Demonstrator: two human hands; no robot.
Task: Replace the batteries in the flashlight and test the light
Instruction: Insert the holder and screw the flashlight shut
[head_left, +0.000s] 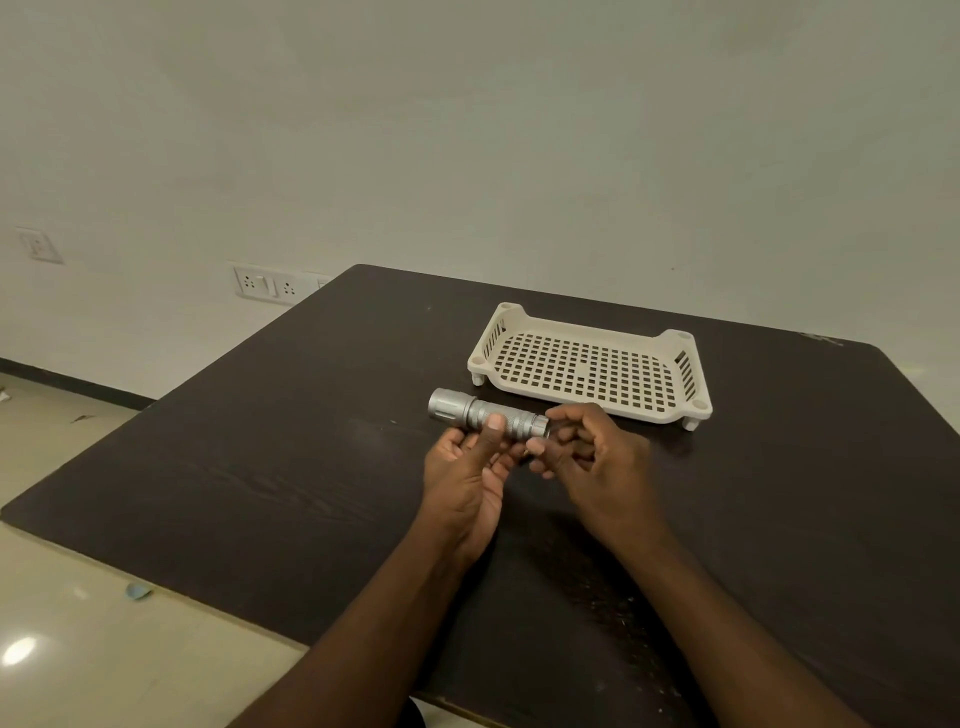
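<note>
Left hand (467, 467) grips the flashlight (485, 413), head at nine o'clock; right hand (592, 447) seemingly pinches its tail cap, batteries unchanged.

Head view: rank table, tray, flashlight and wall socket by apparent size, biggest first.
1. table
2. tray
3. flashlight
4. wall socket, which looks close to the flashlight in length and sits farther from the camera, so 3 and 4 are unsure.

I see a dark wood-grain table (270, 457) filling the lower right of the frame. On it, right of centre near the far edge, stands a cream perforated plastic tray (589, 364) on short feet.
</note>
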